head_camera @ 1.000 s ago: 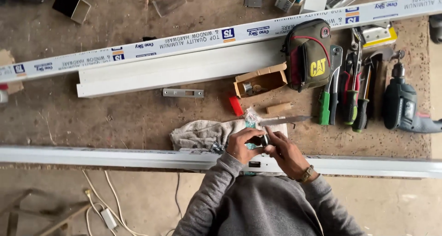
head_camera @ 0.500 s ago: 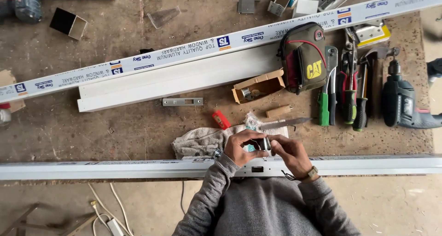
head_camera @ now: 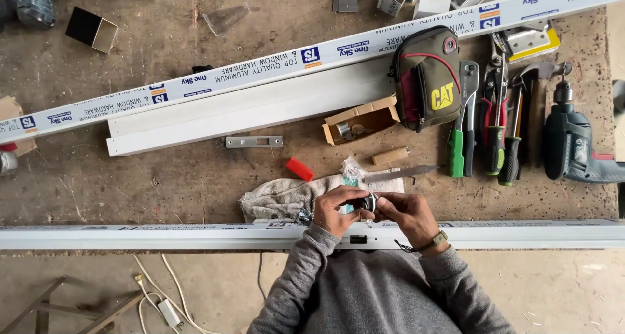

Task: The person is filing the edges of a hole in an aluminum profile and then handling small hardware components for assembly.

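Observation:
Both of my hands meet over the near edge of the workbench, above a long white aluminium profile [head_camera: 130, 235] that has a small slot cut in it [head_camera: 357, 239]. My left hand [head_camera: 338, 209] and my right hand [head_camera: 405, 215] pinch a small dark metal part [head_camera: 368, 202] between their fingertips. What kind of part it is I cannot tell. Just behind my hands lie a grey rag [head_camera: 280, 198] and a knife [head_camera: 400, 174].
On the worn wooden bench [head_camera: 163, 184] lie two more long profiles [head_camera: 260, 73], a metal strike plate [head_camera: 254, 141], a red piece [head_camera: 300, 169], an open cardboard box [head_camera: 361, 120], a pouch [head_camera: 428, 77], hand tools [head_camera: 488, 125] and a drill [head_camera: 573, 145]. Cables [head_camera: 163, 295] lie on the floor.
The view has shifted slightly; my hands have moved a little closer to the near profile, still working the small part between them.

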